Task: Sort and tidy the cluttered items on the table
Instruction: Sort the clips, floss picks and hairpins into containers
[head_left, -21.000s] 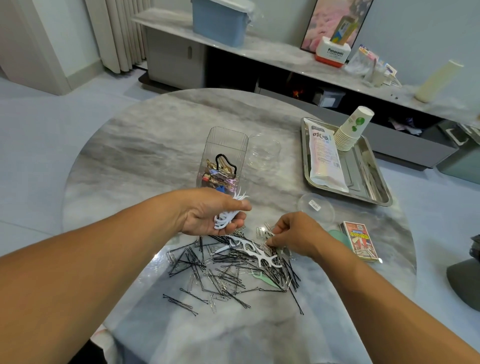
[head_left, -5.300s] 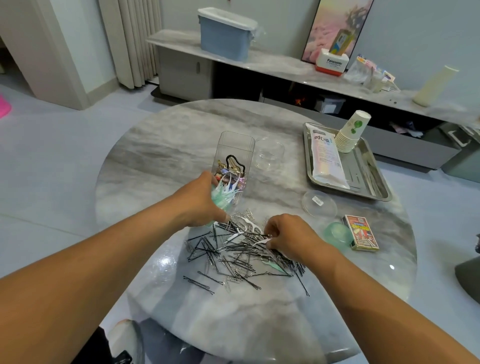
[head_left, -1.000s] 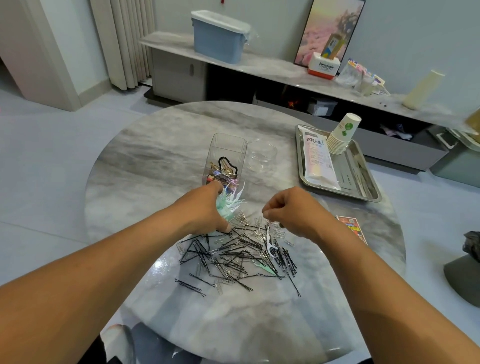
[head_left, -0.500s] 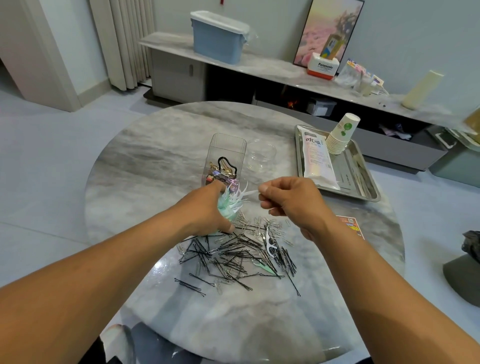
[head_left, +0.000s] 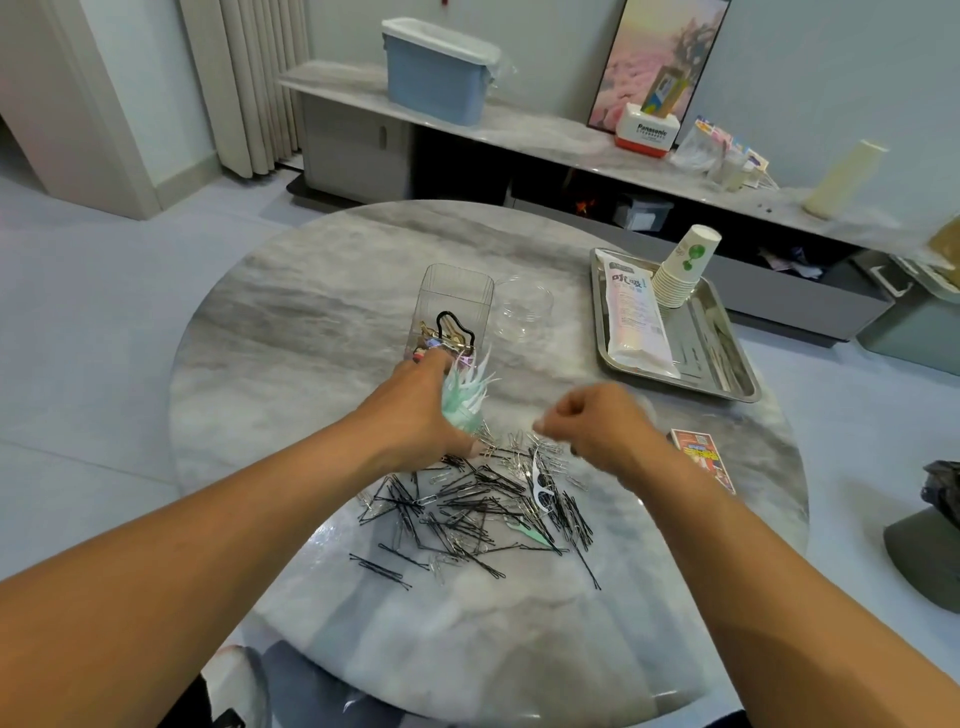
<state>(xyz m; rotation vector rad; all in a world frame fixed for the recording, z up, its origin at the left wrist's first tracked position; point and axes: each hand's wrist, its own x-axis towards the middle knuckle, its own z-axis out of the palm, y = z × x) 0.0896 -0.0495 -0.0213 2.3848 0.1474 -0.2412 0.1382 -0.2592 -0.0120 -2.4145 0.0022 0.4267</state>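
Observation:
My left hand (head_left: 415, 410) grips a fanned bundle of white and mint-green floss picks (head_left: 467, 392) just in front of a clear rectangular box (head_left: 457, 299) that holds hair clips and a black hair tie. My right hand (head_left: 597, 426) hovers, motion-blurred, over the far right of the pile; its fingers are curled and nothing shows in them. Below both hands lies a heap of black hairpins and silver paper clips (head_left: 467, 514). One white floss pick (head_left: 540, 483) and one green floss pick (head_left: 527, 535) lie in that heap.
A clear round container (head_left: 524, 312) stands right of the box. A steel tray (head_left: 732, 374) at the right carries a white packet (head_left: 636, 317) and stacked paper cups (head_left: 685, 270). A red card box (head_left: 701, 454) lies near my right wrist. The round marble table (head_left: 311, 322) ends close behind the tray.
My right hand brought a white floss pick up to the bundle in my left hand, then dropped back toward the pile without it. The left hand stayed put.

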